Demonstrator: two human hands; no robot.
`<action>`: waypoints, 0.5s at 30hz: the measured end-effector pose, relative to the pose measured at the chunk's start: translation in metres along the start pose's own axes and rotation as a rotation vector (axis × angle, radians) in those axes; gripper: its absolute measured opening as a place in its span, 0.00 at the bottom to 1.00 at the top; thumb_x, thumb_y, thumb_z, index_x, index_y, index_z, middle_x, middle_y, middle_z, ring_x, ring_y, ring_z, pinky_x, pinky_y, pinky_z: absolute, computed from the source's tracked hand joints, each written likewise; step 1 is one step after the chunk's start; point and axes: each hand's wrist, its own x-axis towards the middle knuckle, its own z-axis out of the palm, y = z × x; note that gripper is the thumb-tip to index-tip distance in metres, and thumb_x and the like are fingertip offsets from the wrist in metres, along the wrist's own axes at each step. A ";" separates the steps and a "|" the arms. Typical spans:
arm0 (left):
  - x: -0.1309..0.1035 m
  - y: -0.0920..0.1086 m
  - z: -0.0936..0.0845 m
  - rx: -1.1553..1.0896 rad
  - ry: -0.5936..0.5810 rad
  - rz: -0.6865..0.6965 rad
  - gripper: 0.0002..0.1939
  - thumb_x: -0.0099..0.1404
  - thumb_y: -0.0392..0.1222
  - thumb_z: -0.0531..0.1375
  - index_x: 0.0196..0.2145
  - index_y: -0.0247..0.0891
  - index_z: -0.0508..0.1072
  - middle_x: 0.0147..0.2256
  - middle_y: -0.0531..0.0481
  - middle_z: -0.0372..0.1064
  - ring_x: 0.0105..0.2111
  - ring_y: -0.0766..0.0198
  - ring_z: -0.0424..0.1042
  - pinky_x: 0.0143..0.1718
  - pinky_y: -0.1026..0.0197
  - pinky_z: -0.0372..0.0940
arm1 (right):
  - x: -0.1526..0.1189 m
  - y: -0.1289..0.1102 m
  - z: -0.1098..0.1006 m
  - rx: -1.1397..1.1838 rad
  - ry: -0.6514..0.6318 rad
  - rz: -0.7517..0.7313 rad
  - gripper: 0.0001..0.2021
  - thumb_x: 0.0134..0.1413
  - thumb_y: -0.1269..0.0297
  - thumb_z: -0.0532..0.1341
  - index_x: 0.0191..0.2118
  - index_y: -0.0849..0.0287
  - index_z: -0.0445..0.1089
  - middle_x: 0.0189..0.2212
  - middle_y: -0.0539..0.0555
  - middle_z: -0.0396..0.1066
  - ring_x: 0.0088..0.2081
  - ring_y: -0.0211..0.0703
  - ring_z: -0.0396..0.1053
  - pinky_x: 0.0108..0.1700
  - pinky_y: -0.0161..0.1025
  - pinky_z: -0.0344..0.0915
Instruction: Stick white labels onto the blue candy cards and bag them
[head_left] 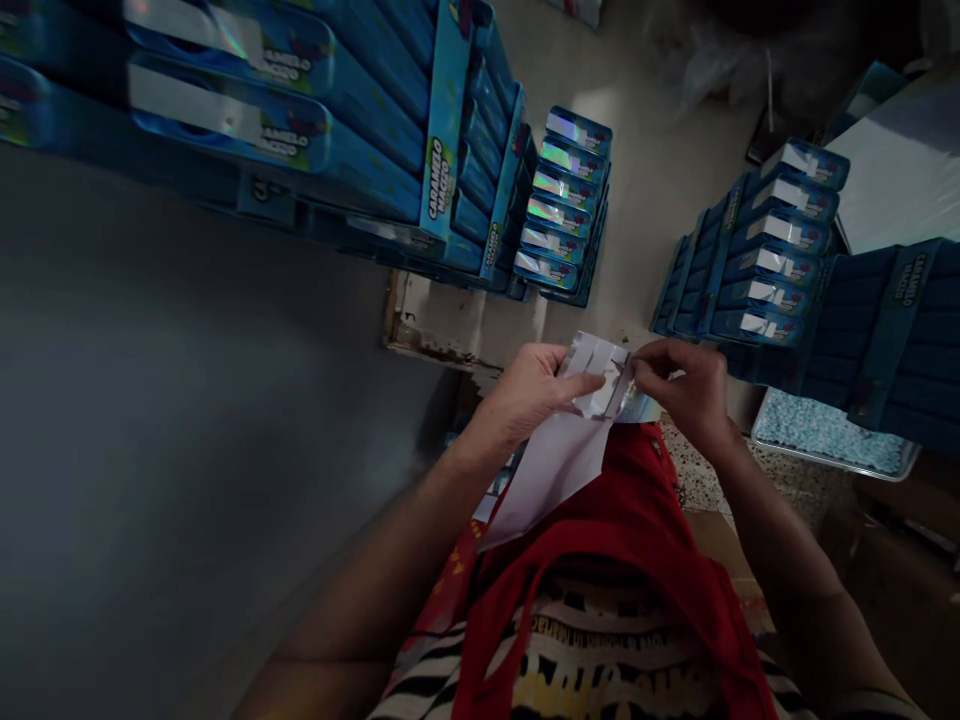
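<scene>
In the middle of the head view, my left hand (529,392) grips a white sticker sheet (559,465), its thumb lying across the front. The lower part of the sheet hangs down over a red apron (637,480). Pale and shiny strips show on the upper part. At the sheet's right edge my right hand (690,390) is closed, thumb and index finger pinched together on it. Whether a single strip is lifted between those fingertips is too small to tell.
Blue display boxes marked Caramelo Macizo (375,130) are stacked at upper left. A shorter stack of blue boxes (559,215) stands beside them, and more blue boxes (772,265) are at right. A tray of small pale-blue pieces (832,432) lies below those.
</scene>
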 end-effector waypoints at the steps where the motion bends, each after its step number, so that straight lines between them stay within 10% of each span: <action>1: 0.001 -0.001 0.000 -0.004 0.001 -0.006 0.16 0.50 0.50 0.72 0.33 0.35 0.82 0.29 0.47 0.78 0.27 0.60 0.74 0.27 0.62 0.67 | -0.001 0.001 -0.001 -0.034 -0.005 -0.032 0.06 0.59 0.67 0.64 0.33 0.57 0.80 0.26 0.49 0.79 0.26 0.36 0.73 0.31 0.33 0.68; 15: -0.002 0.006 0.022 0.449 0.301 0.246 0.13 0.60 0.46 0.65 0.23 0.36 0.73 0.21 0.54 0.66 0.26 0.66 0.63 0.26 0.64 0.54 | -0.003 0.009 0.027 -0.483 0.137 -0.262 0.09 0.68 0.64 0.61 0.37 0.55 0.78 0.32 0.53 0.82 0.31 0.39 0.78 0.35 0.34 0.67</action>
